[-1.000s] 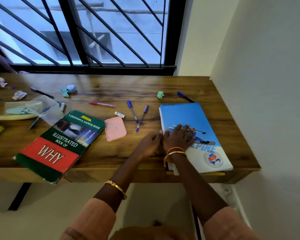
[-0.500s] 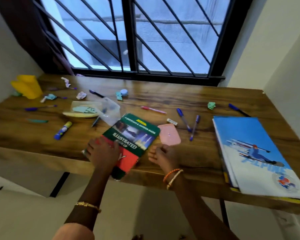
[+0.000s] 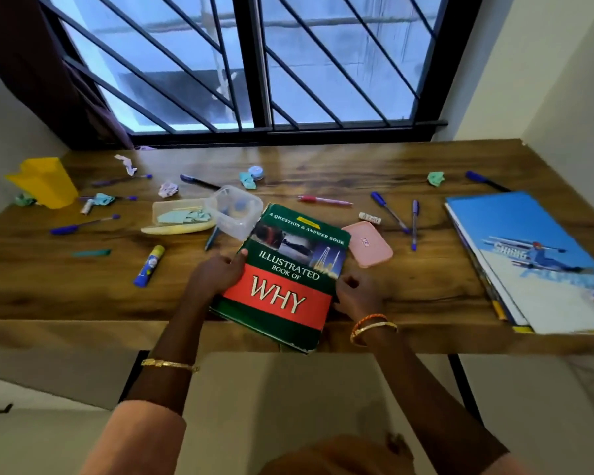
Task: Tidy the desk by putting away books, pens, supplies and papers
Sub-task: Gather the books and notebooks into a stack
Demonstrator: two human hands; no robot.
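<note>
While both hands grasp the green-and-red book (image 3: 288, 279) by its side edges, left hand (image 3: 216, 274) and right hand (image 3: 355, 293), it sits at the tabletop's (image 3: 426, 289) near edge. Only 1 book stack (image 3: 528, 258) looks tidied at right; pens (image 3: 388, 210), paper scraps (image 3: 435, 178) and a glue stick (image 3: 149, 266) remain scattered.

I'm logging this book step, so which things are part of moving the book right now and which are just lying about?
In the job:
green and red "Why" hardcover book
left hand
right hand
blue skiing-cover book stack

Lying about:
pink flat plastic case
blue and yellow glue stick
clear plastic tub
red pen
</note>
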